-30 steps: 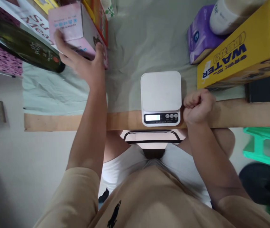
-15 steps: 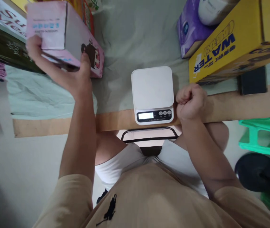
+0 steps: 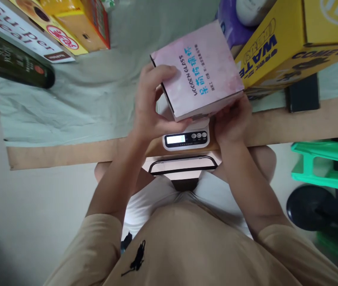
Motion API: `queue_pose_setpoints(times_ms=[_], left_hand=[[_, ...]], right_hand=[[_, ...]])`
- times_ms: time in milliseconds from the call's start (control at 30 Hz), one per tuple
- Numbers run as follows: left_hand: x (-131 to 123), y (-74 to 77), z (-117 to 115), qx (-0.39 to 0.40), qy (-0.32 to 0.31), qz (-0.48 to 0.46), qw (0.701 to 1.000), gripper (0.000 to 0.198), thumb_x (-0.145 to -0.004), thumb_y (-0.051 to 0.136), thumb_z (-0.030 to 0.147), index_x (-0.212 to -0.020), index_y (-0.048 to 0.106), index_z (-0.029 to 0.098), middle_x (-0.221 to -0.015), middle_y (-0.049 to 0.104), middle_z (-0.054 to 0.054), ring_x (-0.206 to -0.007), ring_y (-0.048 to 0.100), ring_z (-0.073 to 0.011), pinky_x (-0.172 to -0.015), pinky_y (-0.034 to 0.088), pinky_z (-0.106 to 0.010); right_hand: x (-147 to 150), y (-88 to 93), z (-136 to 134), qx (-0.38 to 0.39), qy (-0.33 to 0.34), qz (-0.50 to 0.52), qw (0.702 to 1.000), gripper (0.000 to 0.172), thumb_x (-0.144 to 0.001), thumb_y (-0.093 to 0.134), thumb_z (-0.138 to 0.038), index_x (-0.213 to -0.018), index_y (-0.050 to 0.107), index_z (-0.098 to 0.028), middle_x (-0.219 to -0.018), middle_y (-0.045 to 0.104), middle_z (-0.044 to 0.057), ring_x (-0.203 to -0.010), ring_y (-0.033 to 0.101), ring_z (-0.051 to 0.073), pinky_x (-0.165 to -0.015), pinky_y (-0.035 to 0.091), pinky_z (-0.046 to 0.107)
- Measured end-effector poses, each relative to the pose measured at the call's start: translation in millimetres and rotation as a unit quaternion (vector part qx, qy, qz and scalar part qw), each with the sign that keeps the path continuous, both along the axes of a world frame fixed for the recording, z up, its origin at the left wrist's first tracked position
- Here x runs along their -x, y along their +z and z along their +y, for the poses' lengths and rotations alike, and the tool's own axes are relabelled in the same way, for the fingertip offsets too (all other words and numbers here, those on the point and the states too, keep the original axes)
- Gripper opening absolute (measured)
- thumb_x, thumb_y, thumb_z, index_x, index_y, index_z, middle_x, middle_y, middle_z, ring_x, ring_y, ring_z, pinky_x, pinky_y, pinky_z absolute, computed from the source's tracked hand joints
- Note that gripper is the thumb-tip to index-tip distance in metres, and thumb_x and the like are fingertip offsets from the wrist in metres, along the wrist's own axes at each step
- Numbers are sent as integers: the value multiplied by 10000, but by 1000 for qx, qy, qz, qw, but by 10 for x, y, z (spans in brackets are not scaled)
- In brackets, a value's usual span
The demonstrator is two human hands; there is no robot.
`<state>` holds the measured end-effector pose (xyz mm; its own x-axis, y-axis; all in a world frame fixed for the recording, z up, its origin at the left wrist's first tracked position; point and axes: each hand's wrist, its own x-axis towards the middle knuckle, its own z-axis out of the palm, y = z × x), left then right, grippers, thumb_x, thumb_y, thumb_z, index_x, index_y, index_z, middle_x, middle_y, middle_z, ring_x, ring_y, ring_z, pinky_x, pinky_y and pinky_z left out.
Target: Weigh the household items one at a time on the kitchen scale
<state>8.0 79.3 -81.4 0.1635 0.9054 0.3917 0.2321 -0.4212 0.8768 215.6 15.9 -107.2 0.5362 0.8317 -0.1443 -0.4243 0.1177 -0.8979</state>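
A pink box point(image 3: 200, 69) printed "WOODEN GLASS" hangs tilted just above the white kitchen scale point(image 3: 186, 138), hiding most of its platform. My left hand point(image 3: 149, 103) grips the box's near left corner, thumb underneath and fingers over the top. My right hand point(image 3: 231, 117) cups the box's lower right edge from below. Only the scale's lit display and buttons show.
A yellow "WATER" carton point(image 3: 290, 43) and a purple pack point(image 3: 227, 24) stand at the right. Orange and yellow boxes point(image 3: 76, 24), a "Super" box point(image 3: 20, 31) and a dark green package point(image 3: 11, 63) line the left. A green stool point(image 3: 326, 167) sits below right. A pale cloth point(image 3: 82, 99) covers the table.
My left hand carried the pink box from the far left over to the scale. My right fist opened and came up to hold the box's right side.
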Motion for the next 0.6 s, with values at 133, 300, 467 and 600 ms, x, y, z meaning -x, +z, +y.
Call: queue_pose_setpoints(times_ms=[133,300,467,600], left_hand=[[55,-58,224,-13,-71,-22,997,921,-281,973,675,-954,610,160,-1124,544,-52,-1232,650,-277,-1057,576,-446],[116,-30,305,31,-91,-100,990,1056,-279,973,699,-1137,609,202,-1260,589,-79,-1363,617,-324,-1147,552,-464],[239,-47,-124,91,-66,-284,952,862,-494,974,625,-1187,577,300,-1374,630,-26,-1443,574,-193,-1153,542,-295],[317,-183,-442,150,144,-349,914,605,-804,805,347,-564,279,170,-529,278,45,-478,300,-11,-463,229,-193]], right_hand=[[24,12,13,-8,-5,11,1000,477,-791,604,-541,-737,254,-221,-597,286,-49,-536,280,74,-483,250,251],[22,-24,23,-32,-9,-10,999,440,-801,611,-535,-748,303,-225,-602,299,-47,-541,293,78,-484,244,252],[-49,-117,44,-52,-2,-57,997,399,-875,554,-573,-803,373,-225,-672,422,-16,-636,444,104,-577,368,270],[-88,-239,27,-47,27,-81,995,515,-918,572,-613,-734,296,-220,-640,358,-18,-614,379,101,-563,337,283]])
